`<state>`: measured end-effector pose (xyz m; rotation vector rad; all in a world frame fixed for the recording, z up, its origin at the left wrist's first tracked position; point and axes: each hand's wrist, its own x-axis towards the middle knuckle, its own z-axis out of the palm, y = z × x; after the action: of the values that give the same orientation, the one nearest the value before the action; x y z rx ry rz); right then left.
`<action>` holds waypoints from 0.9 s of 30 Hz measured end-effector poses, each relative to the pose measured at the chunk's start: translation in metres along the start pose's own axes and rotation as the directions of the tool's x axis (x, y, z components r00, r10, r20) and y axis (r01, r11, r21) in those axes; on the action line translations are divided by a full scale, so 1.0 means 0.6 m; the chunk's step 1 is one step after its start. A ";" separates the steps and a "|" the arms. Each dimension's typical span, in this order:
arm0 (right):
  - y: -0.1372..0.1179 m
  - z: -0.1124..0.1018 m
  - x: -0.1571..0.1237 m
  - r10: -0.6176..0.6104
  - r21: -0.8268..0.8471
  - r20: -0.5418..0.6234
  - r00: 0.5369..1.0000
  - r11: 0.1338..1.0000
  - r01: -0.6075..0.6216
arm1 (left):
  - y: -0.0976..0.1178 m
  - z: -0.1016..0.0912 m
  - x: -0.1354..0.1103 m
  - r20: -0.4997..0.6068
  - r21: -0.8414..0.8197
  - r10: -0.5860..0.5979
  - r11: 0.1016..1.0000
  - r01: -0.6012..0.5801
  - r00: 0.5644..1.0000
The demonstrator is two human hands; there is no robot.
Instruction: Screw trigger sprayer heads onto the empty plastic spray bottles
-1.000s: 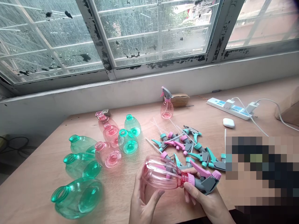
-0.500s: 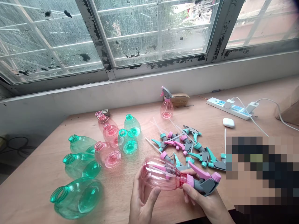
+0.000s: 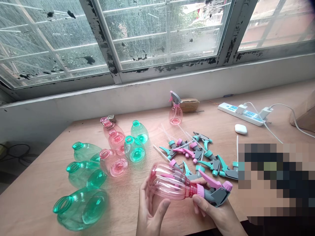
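A clear pink spray bottle lies sideways between my hands, base to the left. My left hand cradles its rounded base, with the thumb below it. With thumb and fingers, my right hand grips the pink collar where the grey and pink trigger head joins the neck. Behind the bottle lies a pile of loose trigger sprayers in grey, pink and teal, with thin white tubes. The tips of some right fingers are hidden behind the neck.
On the left are several green bottles and pink bottles without heads. A complete pink spray bottle stands at the back by a cardboard piece. A power strip and white case lie right. Pixelation covers the lower right.
The bottle's body has turned slightly in my left hand, which has shifted a little. My right hand stays at the collar.
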<state>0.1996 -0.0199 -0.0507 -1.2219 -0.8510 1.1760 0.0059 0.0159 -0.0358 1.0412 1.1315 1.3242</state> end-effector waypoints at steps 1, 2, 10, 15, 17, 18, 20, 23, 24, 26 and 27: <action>0.001 -0.001 0.000 0.002 -0.015 -0.006 1.000 1.000 -0.002 | 0.003 0.001 0.000 -0.016 -0.010 -0.007 1.000 0.006 1.000; 0.002 -0.002 -0.001 -0.001 -0.028 -0.013 1.000 1.000 0.001 | 0.007 0.003 0.000 -0.026 -0.017 -0.016 1.000 0.015 1.000; 0.005 -0.003 0.001 -0.005 -0.057 0.006 1.000 0.998 0.005 | 0.014 0.006 0.004 -0.016 -0.052 -0.041 0.998 0.040 0.999; 0.002 -0.001 0.003 0.013 0.025 0.008 1.000 1.000 -0.013 | 0.008 0.002 0.000 0.030 0.022 -0.016 1.000 0.015 0.999; 0.001 -0.001 0.002 0.010 0.051 0.003 1.000 0.999 -0.010 | 0.009 0.000 -0.002 0.056 0.041 -0.015 0.999 0.013 0.998; 0.000 -0.001 0.002 0.009 0.054 0.001 1.000 0.999 -0.009 | 0.010 0.000 -0.003 0.064 0.038 -0.016 0.999 0.013 0.998; 0.000 -0.001 0.001 0.005 0.042 0.000 1.000 0.999 -0.005 | 0.011 -0.001 -0.004 0.061 0.022 -0.022 1.000 0.021 0.998; 0.002 0.000 0.001 -0.017 0.030 0.007 1.000 0.999 0.017 | 0.013 0.001 -0.003 0.023 -0.012 -0.036 0.999 0.036 0.999; 0.002 0.000 0.001 -0.023 0.034 0.007 1.000 0.999 0.023 | 0.014 0.002 -0.003 0.008 -0.020 -0.042 0.999 0.042 0.999; 0.003 0.000 0.002 -0.024 0.039 0.002 1.000 0.999 0.023 | 0.015 0.004 -0.002 -0.006 -0.033 -0.054 0.998 0.054 0.999; 0.003 0.000 0.002 -0.018 0.042 -0.001 1.000 0.999 0.018 | 0.014 0.004 -0.001 -0.010 -0.036 -0.055 0.998 0.055 0.998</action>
<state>0.1997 -0.0186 -0.0527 -1.1774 -0.8317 1.1736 0.0066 0.0154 -0.0269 0.9713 1.1337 1.3036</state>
